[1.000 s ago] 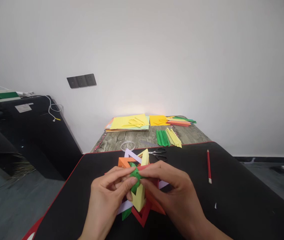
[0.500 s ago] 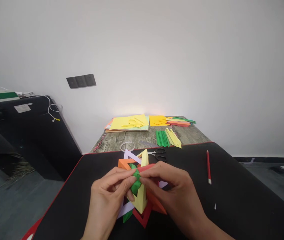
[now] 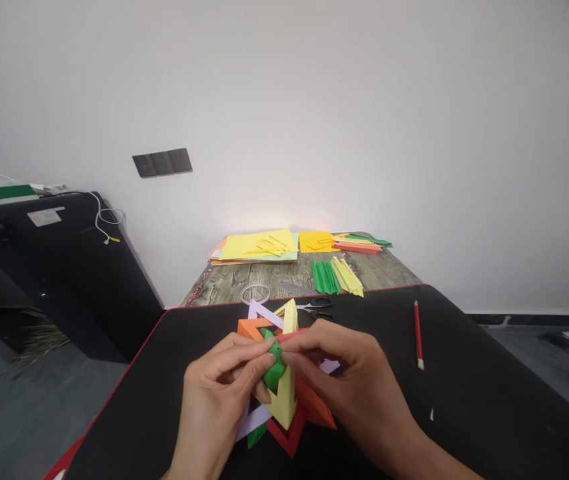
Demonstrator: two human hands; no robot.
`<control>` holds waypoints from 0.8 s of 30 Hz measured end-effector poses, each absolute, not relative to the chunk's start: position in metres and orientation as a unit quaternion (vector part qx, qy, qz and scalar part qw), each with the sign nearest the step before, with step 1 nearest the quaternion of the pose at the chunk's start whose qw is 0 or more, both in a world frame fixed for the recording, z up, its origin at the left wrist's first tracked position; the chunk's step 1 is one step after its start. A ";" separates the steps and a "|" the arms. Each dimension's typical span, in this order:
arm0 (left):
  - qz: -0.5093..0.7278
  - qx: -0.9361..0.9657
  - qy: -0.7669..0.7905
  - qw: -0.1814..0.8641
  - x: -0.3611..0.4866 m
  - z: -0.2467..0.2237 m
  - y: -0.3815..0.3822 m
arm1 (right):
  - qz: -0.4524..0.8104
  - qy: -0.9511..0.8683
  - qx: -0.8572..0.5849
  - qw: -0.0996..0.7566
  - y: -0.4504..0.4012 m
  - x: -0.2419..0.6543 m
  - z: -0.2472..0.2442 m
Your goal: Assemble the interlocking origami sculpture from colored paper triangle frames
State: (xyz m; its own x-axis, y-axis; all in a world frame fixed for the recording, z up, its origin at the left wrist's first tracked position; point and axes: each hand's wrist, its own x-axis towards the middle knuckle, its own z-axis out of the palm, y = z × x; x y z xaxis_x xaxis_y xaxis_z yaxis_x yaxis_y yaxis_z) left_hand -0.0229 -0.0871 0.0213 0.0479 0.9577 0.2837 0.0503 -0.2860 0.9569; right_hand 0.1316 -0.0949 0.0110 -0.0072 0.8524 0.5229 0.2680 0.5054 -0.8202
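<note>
A model of interlocked folded paper strips [image 3: 281, 408] in pale yellow, orange, red, lilac and green rises in points between my hands, over the black mat. At its middle, my left hand [image 3: 227, 373] pinches a green folded paper strip [image 3: 275, 373] between thumb and fingers. The thumb and index finger of my right hand [image 3: 347, 367] close at the right side of the same green strip, beside a red piece. My fingers cover part of the joint, so the exact fold there is hidden.
Black-handled scissors [image 3: 320, 309] lie just behind the model, near a tape roll [image 3: 255, 293] and a clear ruler [image 3: 298, 289]. Green folded strips [image 3: 325, 277] and yellow ones [image 3: 347, 276] sit farther back, before paper sheets [image 3: 234, 245]. A red pencil [image 3: 418, 337] rests on the right.
Both hands and the paper model have shifted very slightly to the right. The pinch on the green strip stays, with a bit more of its lower part showing.
</note>
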 end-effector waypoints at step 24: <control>0.560 0.575 0.413 0.431 -0.026 0.020 -0.080 | 0.204 -0.737 -0.380 0.521 -0.084 0.134 0.023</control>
State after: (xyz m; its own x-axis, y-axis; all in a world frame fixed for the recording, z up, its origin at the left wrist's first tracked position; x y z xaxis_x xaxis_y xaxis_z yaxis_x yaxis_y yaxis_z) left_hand -0.0262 -0.0800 0.0203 0.0331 0.9572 0.2875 -0.0080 -0.2874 0.9578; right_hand 0.1340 -0.0843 0.0230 -0.1683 0.7724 0.6124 0.3481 0.6278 -0.6962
